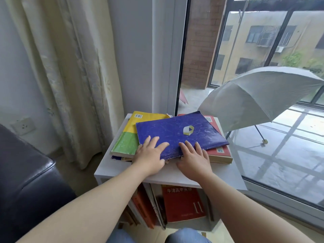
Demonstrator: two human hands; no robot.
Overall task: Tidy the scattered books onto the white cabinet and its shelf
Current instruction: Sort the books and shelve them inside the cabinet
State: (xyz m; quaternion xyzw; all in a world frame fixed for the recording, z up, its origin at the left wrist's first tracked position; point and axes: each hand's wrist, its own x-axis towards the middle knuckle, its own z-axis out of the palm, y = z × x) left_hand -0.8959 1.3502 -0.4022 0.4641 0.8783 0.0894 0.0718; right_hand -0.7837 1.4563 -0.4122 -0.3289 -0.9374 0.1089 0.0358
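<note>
Pressing blue book: left hand; right hand.

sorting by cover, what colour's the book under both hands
The book is deep blue with a yellow-white emblem; head view.

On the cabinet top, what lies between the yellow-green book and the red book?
The blue book, overlapping both, with the left hand and right hand resting on its near edge; the head view shows this.

Cabinet at ctr of frame. On top: top book lies over left book & right book. Left hand & right hand lie flat on its near edge. Shelf books below, upright. Curtain upper left, sofa lower left, umbrella right, behind the glass.
</note>
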